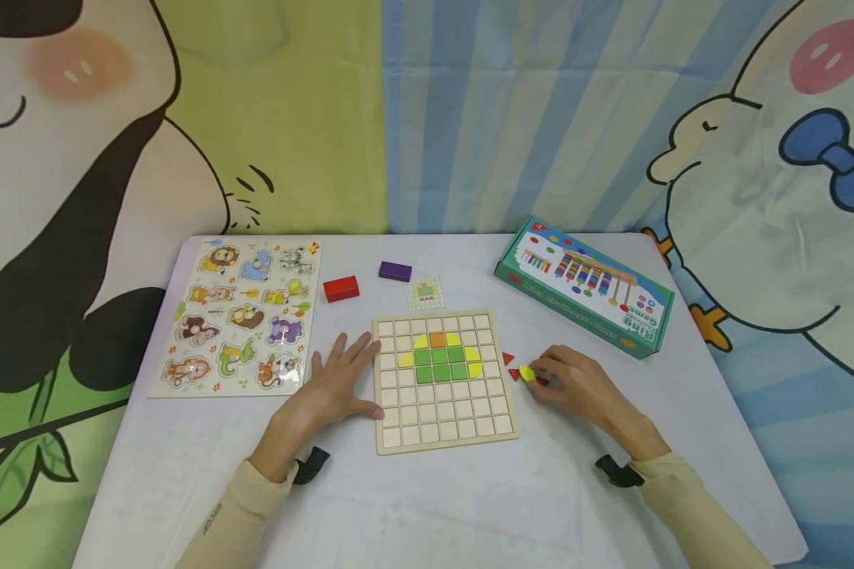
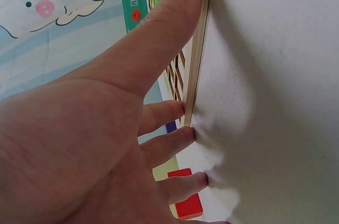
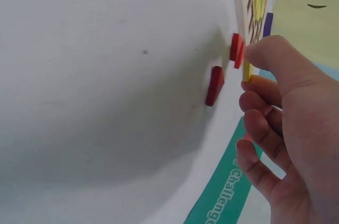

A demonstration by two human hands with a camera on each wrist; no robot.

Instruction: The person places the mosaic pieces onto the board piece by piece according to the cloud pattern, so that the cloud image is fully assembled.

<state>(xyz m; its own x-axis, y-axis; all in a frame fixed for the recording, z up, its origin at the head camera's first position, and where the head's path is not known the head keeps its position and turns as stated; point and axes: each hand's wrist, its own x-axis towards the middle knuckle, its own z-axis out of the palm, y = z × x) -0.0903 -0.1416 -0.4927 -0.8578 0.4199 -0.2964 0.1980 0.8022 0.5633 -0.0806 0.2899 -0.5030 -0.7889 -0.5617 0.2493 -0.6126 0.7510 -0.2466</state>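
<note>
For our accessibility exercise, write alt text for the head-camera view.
A person's right hand pinches a yellow piece beside a wooden grid board partly filled with green and yellow tiles; the left hand rests flat against its left edge on a white table.

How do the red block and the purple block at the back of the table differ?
The red block is bright red and looks chunkier; the purple block is dark purple and looks slimmer and flatter. The red block lies further left, close to the animal puzzle; the purple block lies further back, nearer the small pattern card. Both are plain rectangular blocks lying flat on the white table, untouched by either hand.
</note>
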